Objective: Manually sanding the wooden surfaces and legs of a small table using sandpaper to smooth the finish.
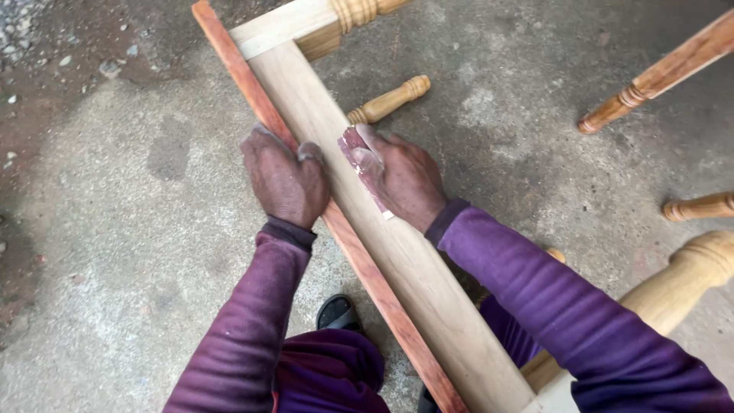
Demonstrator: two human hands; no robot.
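Pale, unfinished wood: one long flat rail (397,252), part of a furniture frame turned on its side, running diagonally from the upper left of the view down to the lower right, its long axis passing between the person's two forearms. Along its left edge lies a reddish-brown trim strip (359,256), parallel and touching. Left hand (284,180): clenched over the trim strip and the rail's near edge, thumb hooked onto the pale face, bracing the piece. Right hand (401,180): pressed flat on the rail's face, gripping a folded piece of reddish sandpaper (365,170) under the fingers, one pale corner of the sheet showing below the palm. Both hands sit side by side at about the same point along the rail, the left on its edge, the right on its broad face; the unsanded length extends away from them toward the upper left and back toward the body at lower right. Purple sleeves cover both arms. Surroundings: rough concrete floor (115,252); turned wooden legs, one joined to the rail's far end (359,11), one short spindle (390,99) behind the rail, others at the right edge (657,76); a dark sandal (338,312) beneath the rail.
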